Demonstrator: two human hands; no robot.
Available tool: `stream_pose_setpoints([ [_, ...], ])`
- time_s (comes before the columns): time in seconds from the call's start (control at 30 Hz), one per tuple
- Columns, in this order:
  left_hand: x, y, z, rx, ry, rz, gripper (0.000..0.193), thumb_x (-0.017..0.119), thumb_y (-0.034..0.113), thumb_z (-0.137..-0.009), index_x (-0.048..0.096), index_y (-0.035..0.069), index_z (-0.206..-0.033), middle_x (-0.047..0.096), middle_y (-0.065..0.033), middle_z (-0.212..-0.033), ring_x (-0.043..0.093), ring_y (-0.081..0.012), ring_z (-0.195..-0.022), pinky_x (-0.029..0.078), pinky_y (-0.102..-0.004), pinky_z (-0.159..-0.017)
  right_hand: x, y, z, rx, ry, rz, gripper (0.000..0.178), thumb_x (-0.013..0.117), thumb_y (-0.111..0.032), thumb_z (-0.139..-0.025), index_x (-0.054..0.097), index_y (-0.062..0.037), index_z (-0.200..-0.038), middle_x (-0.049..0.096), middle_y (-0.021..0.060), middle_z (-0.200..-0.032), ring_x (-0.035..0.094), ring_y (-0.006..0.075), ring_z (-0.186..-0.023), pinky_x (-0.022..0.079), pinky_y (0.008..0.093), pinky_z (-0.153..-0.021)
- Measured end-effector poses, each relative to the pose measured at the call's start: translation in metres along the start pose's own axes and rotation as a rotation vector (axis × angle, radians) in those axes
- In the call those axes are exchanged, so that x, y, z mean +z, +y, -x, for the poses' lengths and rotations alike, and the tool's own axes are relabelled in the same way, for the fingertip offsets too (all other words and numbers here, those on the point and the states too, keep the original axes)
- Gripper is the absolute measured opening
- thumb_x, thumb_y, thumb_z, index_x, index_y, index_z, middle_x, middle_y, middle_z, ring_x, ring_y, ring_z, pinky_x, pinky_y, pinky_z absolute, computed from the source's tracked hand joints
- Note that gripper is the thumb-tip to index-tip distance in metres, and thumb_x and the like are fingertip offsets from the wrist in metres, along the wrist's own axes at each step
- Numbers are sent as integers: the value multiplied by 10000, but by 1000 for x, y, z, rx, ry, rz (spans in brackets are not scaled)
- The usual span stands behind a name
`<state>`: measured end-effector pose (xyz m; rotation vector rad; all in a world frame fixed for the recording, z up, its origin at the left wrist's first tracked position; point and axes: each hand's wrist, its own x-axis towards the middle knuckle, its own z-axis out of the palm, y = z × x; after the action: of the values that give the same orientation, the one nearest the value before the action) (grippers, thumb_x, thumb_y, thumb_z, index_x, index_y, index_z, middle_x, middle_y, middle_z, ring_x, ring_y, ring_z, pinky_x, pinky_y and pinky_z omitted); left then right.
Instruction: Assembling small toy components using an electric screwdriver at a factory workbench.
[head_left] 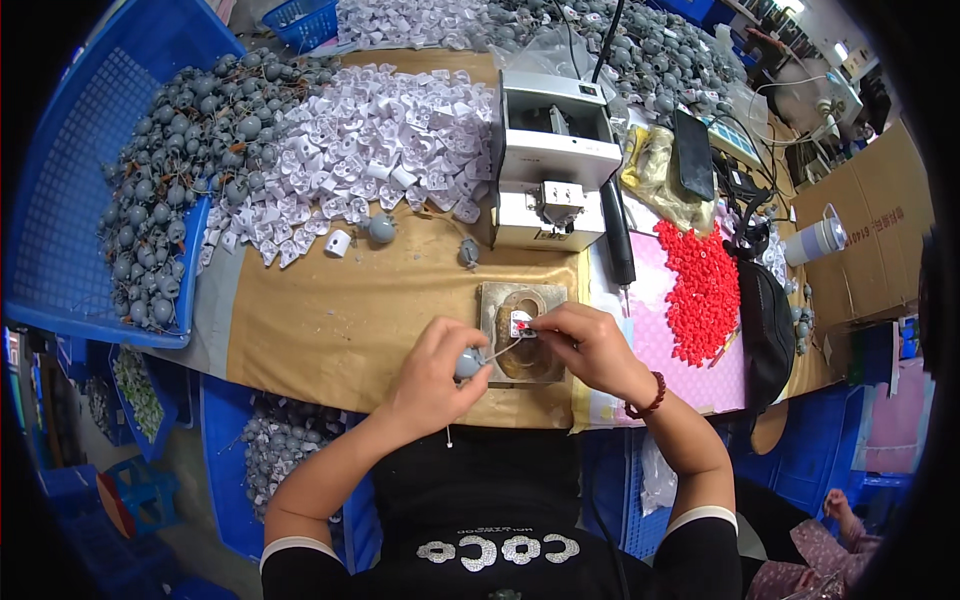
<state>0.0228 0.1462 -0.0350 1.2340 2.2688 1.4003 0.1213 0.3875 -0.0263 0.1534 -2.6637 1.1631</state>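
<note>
- The left hand [432, 368] is curled shut around a small grey round part [467, 363], whose thin lead runs right toward the jig.
- The right hand [590, 345] has thumb and forefinger pinched close together on a tiny red piece [527, 325], pressing it at a small white housing [519, 322].
- That white housing sits in the recess of a worn metal fixture block [522, 345], lying on the tan tabletop [340, 320] just in front of the person, between the two hands.
- Just beyond the fixture stands a white boxy machine [548, 165], and beside it on the right a black power screwdriver [618, 232] hangs down, its tip near the fixture's far right corner.
- To the right, on a pink mat [655, 335], lies a heap of red plastic pieces [702, 290], near the right hand.
- Farther right, a black bag [765, 325] lies along the mat's edge, with a white cup [815, 240] behind it.
- At far left a big pile of white housings [370, 155] spreads across the table, and left of it a pile of grey round parts [185, 180] spills out of a blue basket [70, 200].
- A few loose grey and white parts lie between those piles and the fixture, well apart from the hands.
- A dark beaded bracelet [648, 398] circles the right wrist.
</note>
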Motion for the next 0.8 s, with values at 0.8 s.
stream_pose_setpoints([
  [0.8,34,0,-15,151,-22,-465,447,705,49,-800,661,56,-1244,609,-137,-1250,531,-364,-1233,465,-479,-1001,21,16,9,-249,-95,442,277,665,-130,-797,718,-51,-1057,641,74,-1032,627,242,-882,547,368,-744],
])
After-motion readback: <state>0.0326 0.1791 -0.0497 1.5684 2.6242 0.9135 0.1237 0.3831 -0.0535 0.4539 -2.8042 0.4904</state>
